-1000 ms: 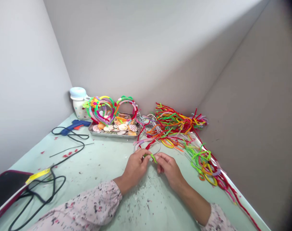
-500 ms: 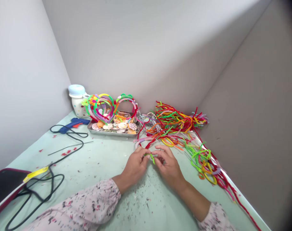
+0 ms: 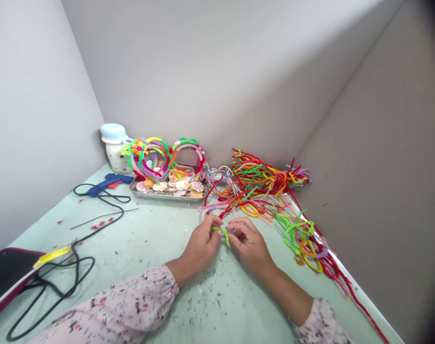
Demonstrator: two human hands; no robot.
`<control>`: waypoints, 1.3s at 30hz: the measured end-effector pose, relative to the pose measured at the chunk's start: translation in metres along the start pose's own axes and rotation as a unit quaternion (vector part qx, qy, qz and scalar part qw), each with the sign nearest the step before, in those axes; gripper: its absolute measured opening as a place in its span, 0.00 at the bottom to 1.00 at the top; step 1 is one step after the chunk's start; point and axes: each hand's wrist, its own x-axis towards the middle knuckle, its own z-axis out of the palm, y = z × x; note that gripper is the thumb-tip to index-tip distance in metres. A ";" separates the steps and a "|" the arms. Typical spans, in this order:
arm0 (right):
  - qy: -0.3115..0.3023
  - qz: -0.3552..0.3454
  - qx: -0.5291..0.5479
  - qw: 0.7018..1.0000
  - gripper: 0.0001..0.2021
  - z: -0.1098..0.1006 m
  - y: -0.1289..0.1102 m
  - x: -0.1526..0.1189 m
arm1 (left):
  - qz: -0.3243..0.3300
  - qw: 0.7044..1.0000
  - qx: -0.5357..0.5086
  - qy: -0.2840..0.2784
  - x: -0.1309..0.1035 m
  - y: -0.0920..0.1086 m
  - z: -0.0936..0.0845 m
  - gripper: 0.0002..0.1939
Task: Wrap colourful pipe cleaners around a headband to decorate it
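Between my fingertips is a short, bent piece of bright green pipe cleaner (image 3: 227, 237). My left hand (image 3: 202, 246) pinches it with thumb and forefinger, its loose end pointing down toward the table. From the other side, my right hand (image 3: 252, 248) closes its curled fingers at the same piece; the exact contact is partly hidden by the fingertips. Just beyond my hands lie pink, lilac and red pipe cleaners (image 3: 212, 209), at the near edge of a large tangled heap of coloured pipe cleaners (image 3: 260, 174).
A metal tray (image 3: 167, 196) of seashells (image 3: 181, 185) holds decorated headbands (image 3: 149, 162). Behind it stands a white jar (image 3: 115, 150) with a blue lid. At left are a blue glue gun (image 3: 108, 184), a black cord (image 3: 77, 267) and a dark device (image 3: 9, 272). Green loops (image 3: 298, 231) lie right.
My fingers have shifted slightly around the green pipe cleaner, and its bent end shows a little more. The rest of the table stays the same.
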 end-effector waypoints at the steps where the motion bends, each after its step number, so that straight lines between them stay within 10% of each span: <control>1: 0.000 0.001 0.002 1.000 0.06 0.000 0.000 0.000 | 0.001 1.000 -0.001 -0.001 0.000 0.000 0.000 0.09; 39: -0.005 0.039 0.080 0.996 0.06 0.001 0.005 0.003 | 0.019 0.999 0.030 -0.020 -0.001 0.008 -0.001 0.06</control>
